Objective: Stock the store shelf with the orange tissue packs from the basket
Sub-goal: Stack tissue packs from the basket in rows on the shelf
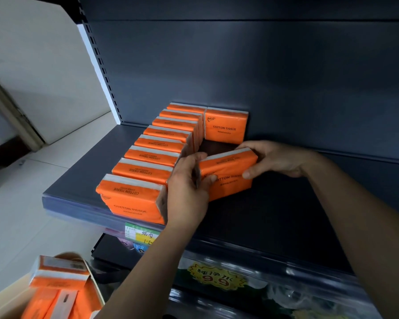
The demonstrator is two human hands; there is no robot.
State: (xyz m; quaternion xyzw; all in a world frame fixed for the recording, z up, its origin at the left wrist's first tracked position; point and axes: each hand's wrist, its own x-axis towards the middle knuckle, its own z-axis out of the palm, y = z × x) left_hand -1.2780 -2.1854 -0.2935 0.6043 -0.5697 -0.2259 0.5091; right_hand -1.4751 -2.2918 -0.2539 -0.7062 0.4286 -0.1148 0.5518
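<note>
Single head cam, wide-angle, looks forward and down, close on the dark shelf [83,180], from its front right.

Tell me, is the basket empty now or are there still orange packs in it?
Not empty. The basket at lower left still holds several orange tissue packs, heaped at angles. How many cannot be told, since the frame cuts it off.

Ten tissue packs [134,199] on the shelf, perhaps four in the basket [95,279].

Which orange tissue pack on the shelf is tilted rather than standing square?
The held pack, gripped between the left hand and right hand, is tilted. The row of packs and the back pack stand square.
</note>
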